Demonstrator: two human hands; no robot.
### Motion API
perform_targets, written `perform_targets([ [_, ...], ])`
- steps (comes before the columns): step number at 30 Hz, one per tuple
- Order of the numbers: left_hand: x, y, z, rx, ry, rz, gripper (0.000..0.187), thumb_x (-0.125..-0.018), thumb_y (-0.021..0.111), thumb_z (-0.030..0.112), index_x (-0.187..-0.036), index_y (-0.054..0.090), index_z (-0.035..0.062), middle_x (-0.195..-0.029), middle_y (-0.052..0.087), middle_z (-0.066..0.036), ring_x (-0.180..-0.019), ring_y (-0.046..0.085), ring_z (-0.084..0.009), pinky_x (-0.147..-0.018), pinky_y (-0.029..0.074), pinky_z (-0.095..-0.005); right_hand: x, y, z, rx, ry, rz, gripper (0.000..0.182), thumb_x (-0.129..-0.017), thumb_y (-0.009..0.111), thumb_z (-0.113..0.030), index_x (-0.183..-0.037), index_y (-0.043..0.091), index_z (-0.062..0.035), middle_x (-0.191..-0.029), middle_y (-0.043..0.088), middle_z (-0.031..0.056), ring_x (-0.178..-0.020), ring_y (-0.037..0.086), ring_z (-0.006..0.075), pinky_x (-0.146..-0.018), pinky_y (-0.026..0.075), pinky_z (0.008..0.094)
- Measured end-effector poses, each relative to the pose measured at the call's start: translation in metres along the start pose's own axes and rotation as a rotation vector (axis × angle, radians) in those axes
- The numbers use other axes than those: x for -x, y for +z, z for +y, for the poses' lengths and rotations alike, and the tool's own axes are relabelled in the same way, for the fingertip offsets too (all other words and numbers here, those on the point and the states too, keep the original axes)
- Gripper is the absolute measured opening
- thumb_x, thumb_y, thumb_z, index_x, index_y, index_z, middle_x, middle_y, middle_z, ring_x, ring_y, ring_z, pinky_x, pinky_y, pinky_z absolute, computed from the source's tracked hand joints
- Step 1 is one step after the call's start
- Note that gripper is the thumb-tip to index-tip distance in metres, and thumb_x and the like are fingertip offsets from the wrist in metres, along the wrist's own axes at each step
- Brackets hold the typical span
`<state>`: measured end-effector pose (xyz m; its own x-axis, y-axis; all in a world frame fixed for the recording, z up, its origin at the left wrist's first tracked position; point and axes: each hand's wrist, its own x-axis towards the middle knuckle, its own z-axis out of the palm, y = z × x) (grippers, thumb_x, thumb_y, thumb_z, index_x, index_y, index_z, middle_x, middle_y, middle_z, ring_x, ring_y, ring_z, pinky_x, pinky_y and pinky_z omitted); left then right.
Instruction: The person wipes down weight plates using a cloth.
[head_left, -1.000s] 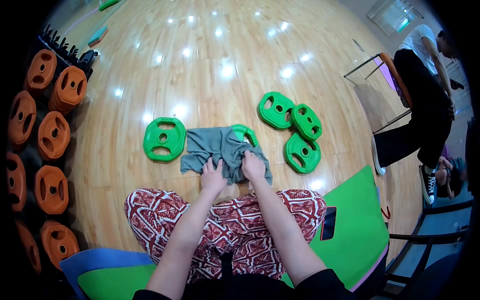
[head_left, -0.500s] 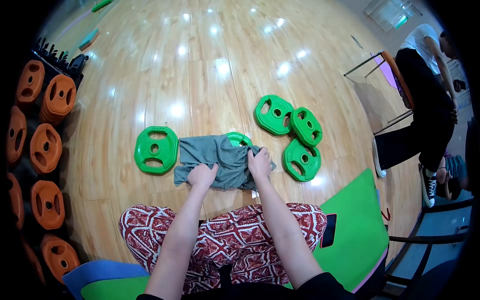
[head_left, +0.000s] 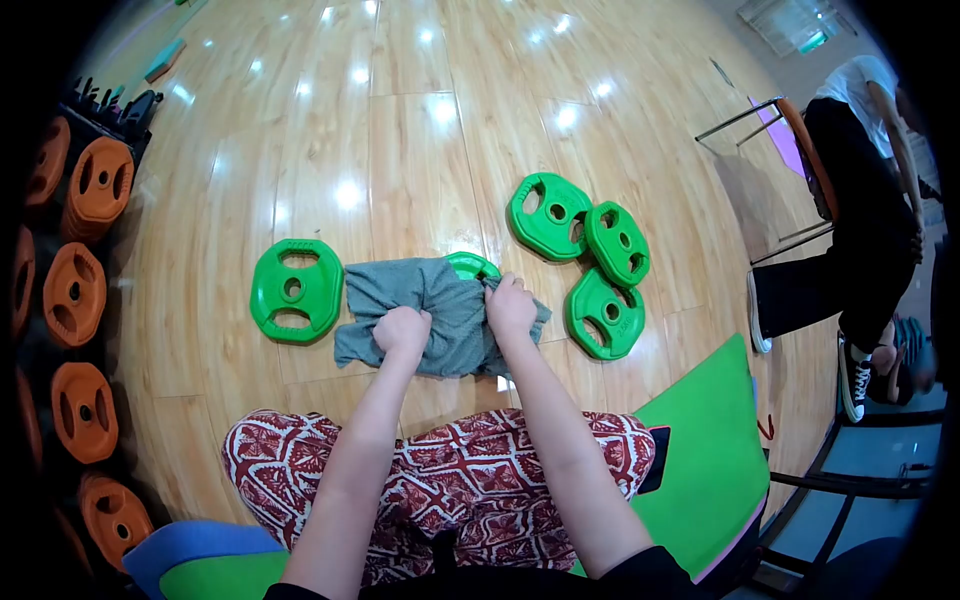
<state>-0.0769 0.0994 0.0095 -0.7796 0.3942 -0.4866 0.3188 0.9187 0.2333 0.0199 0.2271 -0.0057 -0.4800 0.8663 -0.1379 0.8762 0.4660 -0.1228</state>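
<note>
Grey cloth [head_left: 440,315] lies bunched on the wooden floor [head_left: 400,150] at 12 o'clock from the knees, hiding most of a green weight plate [head_left: 472,266]. Left hand [head_left: 402,330] and right hand [head_left: 510,305] both clutch its folds, fingertips buried. Orange plates [head_left: 75,290] at 9 o'clock are cut off.

Under the fingers of both hands lies a grey cloth [head_left: 440,315], soft and matt, creased into folds where the left hand [head_left: 402,331] and right hand [head_left: 510,305] bunch it. Just beyond the fingertips, a green weight plate [head_left: 472,266] peeks out with a smooth, slightly shiny rubber-like coating; the other green plates [head_left: 293,290] to either side look the same. Everything rests on a wooden floor [head_left: 400,130], varnished and glossy, mirroring ceiling lights. The trousers [head_left: 470,480] are patterned matt fabric.
</note>
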Motion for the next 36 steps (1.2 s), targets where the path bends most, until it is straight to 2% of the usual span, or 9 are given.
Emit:
perform_targets([
  [7, -0.001, 0.004, -0.016, 0.012, 0.085, -0.006, 0.039, -0.075, 0.054, 0.039, -0.084, 0.064, 0.0024, -0.089, 0.062, -0.017, -0.084, 0.060, -0.0308, -0.073, 0.048, -0.0393, 0.032, -0.003, 0.009, -0.121, 0.003, -0.087, 0.026, -0.077, 0.048, -0.008, -0.101, 0.043, 0.0007, -0.106, 0.048, 0.0200, -0.089, 0.054, 0.0369, -0.073, 0.047, 0.0407],
  [12, 0.003, -0.009, -0.023, -0.154, 0.211, 0.040, 0.034, -0.078, 0.053, 0.035, -0.083, 0.064, 0.0025, -0.086, 0.063, -0.016, -0.081, 0.061, -0.0302, -0.071, 0.049, -0.0380, 0.054, -0.031, 0.017, -0.170, 0.029, -0.415, 0.027, -0.073, 0.050, -0.008, -0.098, 0.051, 0.0025, -0.093, 0.059, 0.0224, -0.087, 0.059, 0.0323, -0.076, 0.047, 0.0405],
  [17, 0.010, -0.053, -0.022, -0.258, 0.324, 0.127, 0.024, -0.079, 0.051, 0.024, -0.077, 0.066, 0.0059, -0.085, 0.063, -0.014, -0.080, 0.062, -0.0288, -0.070, 0.049, -0.0391, 0.045, -0.063, 0.020, -0.165, -0.052, -0.317, 0.021, -0.074, 0.051, -0.010, -0.092, 0.058, -0.0013, -0.089, 0.060, 0.0204, -0.086, 0.058, 0.0339, -0.075, 0.046, 0.0398],
  [21, 0.025, -0.109, -0.032, 0.217, 0.510, 0.192, 0.021, -0.079, 0.050, 0.017, -0.090, 0.060, 0.0022, -0.090, 0.061, -0.018, -0.088, 0.058, -0.0322, -0.077, 0.046, -0.0392, 0.032, -0.072, 0.023, -0.644, -0.338, -0.106, 0.025, -0.076, 0.054, -0.012, -0.100, 0.054, -0.0023, -0.087, 0.060, 0.0142, -0.079, 0.059, 0.0226, -0.069, 0.045, 0.0318],
  [23, 0.029, -0.117, -0.034, 0.436, 0.635, 0.167, 0.023, -0.081, 0.049, 0.013, -0.099, 0.056, 0.0012, -0.096, 0.060, -0.018, -0.095, 0.056, -0.0311, -0.082, 0.044, -0.0381, 0.043, -0.098, 0.011, -1.268, -0.294, -0.460, 0.030, -0.079, 0.052, -0.006, -0.108, 0.048, -0.0053, -0.091, 0.058, 0.0033, -0.075, 0.053, 0.0125, -0.065, 0.043, 0.0243],
  [27, 0.076, -0.107, -0.030, 1.146, 0.746, -0.695, 0.061, -0.080, 0.045, -0.003, -0.135, 0.019, 0.0046, -0.136, 0.028, -0.007, -0.126, 0.026, -0.0205, -0.102, 0.023, -0.0322, 0.071, -0.121, -0.021, -1.636, -0.209, -0.661, 0.055, -0.077, 0.050, 0.002, -0.128, 0.031, -0.0076, -0.119, 0.044, 0.0029, -0.095, 0.047, 0.0095, -0.073, 0.040, 0.0208],
  [28, 0.072, -0.098, -0.034, 1.139, 0.681, -0.683, 0.069, -0.078, 0.049, -0.002, -0.136, 0.013, 0.0045, -0.139, 0.022, -0.008, -0.128, 0.022, -0.0220, -0.104, 0.019, -0.0327, 0.071, -0.119, -0.025, -1.761, -0.304, -0.645, 0.064, -0.076, 0.050, 0.005, -0.133, 0.023, -0.0069, -0.129, 0.034, 0.0056, -0.109, 0.042, 0.0131, -0.082, 0.040, 0.0244],
  [33, 0.071, -0.093, -0.023, 1.340, 0.811, -0.818, 0.078, -0.073, 0.055, 0.001, -0.137, 0.010, 0.0033, -0.141, 0.017, -0.009, -0.130, 0.017, -0.0243, -0.103, 0.020, -0.0407, 0.061, -0.146, -0.017, -1.703, -0.434, -0.291, 0.068, -0.073, 0.055, 0.005, -0.132, 0.022, -0.0016, -0.124, 0.043, 0.0121, -0.112, 0.044, 0.0194, -0.095, 0.033, 0.0308],
  [36, 0.068, -0.108, -0.014, 1.411, 0.848, -0.814, 0.081, -0.072, 0.059, 0.004, -0.136, 0.010, 0.0012, -0.139, 0.020, -0.010, -0.127, 0.025, -0.0229, -0.102, 0.024, -0.0368, 0.065, -0.159, -0.015, -1.772, -0.392, -0.374, 0.070, -0.070, 0.048, 0.010, -0.133, 0.021, -0.0023, -0.130, 0.038, 0.0140, -0.117, 0.040, 0.0207, -0.095, 0.033, 0.0298],
])
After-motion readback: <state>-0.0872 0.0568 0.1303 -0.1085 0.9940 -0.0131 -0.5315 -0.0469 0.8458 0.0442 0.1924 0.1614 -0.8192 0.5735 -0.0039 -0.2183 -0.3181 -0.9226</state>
